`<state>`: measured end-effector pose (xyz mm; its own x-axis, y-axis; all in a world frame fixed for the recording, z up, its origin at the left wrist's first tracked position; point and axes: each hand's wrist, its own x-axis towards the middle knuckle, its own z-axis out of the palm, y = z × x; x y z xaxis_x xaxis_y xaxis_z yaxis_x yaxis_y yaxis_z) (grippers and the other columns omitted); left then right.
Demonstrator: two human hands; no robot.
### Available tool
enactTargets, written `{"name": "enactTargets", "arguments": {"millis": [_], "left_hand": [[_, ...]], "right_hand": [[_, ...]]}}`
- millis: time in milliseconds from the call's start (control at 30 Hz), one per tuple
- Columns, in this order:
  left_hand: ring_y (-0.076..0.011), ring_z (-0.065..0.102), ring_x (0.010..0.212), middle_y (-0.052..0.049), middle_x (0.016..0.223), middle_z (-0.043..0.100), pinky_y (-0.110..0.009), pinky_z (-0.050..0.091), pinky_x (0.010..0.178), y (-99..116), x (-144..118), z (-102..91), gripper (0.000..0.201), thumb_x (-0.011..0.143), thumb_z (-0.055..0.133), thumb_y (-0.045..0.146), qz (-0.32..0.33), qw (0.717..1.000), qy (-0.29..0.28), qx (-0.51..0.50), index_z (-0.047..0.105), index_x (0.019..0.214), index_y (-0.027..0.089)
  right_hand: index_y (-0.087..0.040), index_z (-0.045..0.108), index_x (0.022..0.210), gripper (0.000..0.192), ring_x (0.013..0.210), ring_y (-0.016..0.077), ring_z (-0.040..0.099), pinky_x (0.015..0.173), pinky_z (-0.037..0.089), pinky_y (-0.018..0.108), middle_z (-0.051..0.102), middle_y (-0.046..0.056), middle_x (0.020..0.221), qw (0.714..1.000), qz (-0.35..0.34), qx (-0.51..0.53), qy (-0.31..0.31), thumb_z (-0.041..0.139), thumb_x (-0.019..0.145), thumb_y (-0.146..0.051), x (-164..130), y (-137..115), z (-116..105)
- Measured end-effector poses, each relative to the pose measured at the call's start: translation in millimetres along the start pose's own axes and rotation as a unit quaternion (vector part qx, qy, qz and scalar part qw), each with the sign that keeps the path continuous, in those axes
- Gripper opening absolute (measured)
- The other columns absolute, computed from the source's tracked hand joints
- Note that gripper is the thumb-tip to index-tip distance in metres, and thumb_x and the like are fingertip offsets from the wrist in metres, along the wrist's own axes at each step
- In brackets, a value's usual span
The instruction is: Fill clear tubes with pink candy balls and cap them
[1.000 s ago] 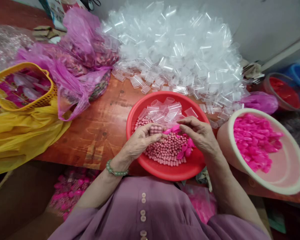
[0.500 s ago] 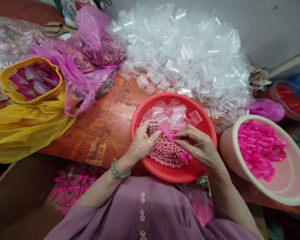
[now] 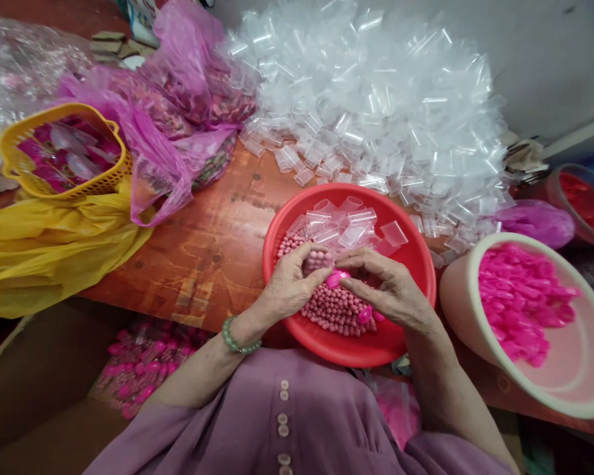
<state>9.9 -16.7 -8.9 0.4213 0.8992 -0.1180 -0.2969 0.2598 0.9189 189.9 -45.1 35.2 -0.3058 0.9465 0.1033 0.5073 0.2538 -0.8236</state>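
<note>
Now the two hands are closer together than a second ago: the pink cap (image 3: 337,278) that the right hand (image 3: 391,290) was carrying in from the side has met the end of the small clear tube (image 3: 317,258) in the left hand (image 3: 290,287), and the gap between them is gone. By the look of it the cap is being pressed home on the filled tube, so this piece appears near finished.

The left fingers (image 3: 311,277) are closed round the tube, which shows pink beads inside it; the right fingers (image 3: 357,285) pinch the cap from above and below. Both sit over the near half of the red basin (image 3: 416,264), just above the heap of pink beads (image 3: 334,310).

The tube lies roughly level, its long axis running left to right across the view, its open end pointing toward the right hand. The cap sits in line with that axis.

Empty clear tubes (image 3: 349,224) lie in the far half of the basin, a great pile of them (image 3: 376,105) on the worktop (image 3: 212,237) behind. A cream bowl (image 3: 455,297) of pink caps stands to the right.
</note>
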Motion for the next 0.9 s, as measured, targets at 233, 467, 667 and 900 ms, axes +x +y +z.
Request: {"name": "enactTargets", "arguments": {"millis": [233,467,667,900], "left_hand": [[-0.0119,0.063,0.083,-0.002,0.087,0.065,-0.027,0.05,0.085,3.2,1.1,-0.4,0.019,0.076,0.069,0.014,-0.024,0.999,-0.013,-0.024,0.06,0.093,0.015],[-0.0125,0.064,0.084,-0.003,0.09,0.064,-0.027,0.052,0.081,4.7,0.7,-1.9,0.018,0.079,0.068,0.018,-0.075,0.99,-0.093,-0.072,0.06,0.095,0.014],[-0.0127,0.06,0.083,-0.003,0.088,0.064,-0.026,0.05,0.082,6.0,0.5,-3.1,0.022,0.08,0.069,0.022,-0.049,0.99,-0.119,-0.06,0.064,0.1,0.015],[-0.0126,0.057,0.08,-0.003,0.087,0.062,-0.024,0.048,0.076,7.5,1.0,-2.4,0.021,0.081,0.066,0.025,-0.042,0.99,-0.126,-0.047,0.064,0.1,0.016]], "right_hand": [[-0.022,0.071,0.1,0.027,0.082,0.0181,0.067,0.072,0.055,0.03,0.071,0.004,0.089,0.982,0.143,0.121,0.029,0.077,0.078,-0.035,-7.9,3.6,2.2],[-0.027,0.074,0.096,0.024,0.084,0.0129,0.067,0.079,0.057,0.026,0.071,-0.001,0.093,0.94,0.126,0.262,0.178,0.081,0.074,-0.023,2.3,1.0,-1.0],[-0.026,0.072,0.098,0.023,0.094,0.0189,0.067,0.088,0.056,0.037,0.072,0.003,0.097,0.976,-0.02,0.097,0.195,0.078,0.076,-0.019,12.2,0.0,14.0],[-0.025,0.071,0.093,0.014,0.09,0.0198,0.067,0.082,0.056,0.038,0.073,0.005,0.094,0.983,-0.057,0.007,0.175,0.074,0.081,-0.019,11.9,-1.4,15.7]]}}
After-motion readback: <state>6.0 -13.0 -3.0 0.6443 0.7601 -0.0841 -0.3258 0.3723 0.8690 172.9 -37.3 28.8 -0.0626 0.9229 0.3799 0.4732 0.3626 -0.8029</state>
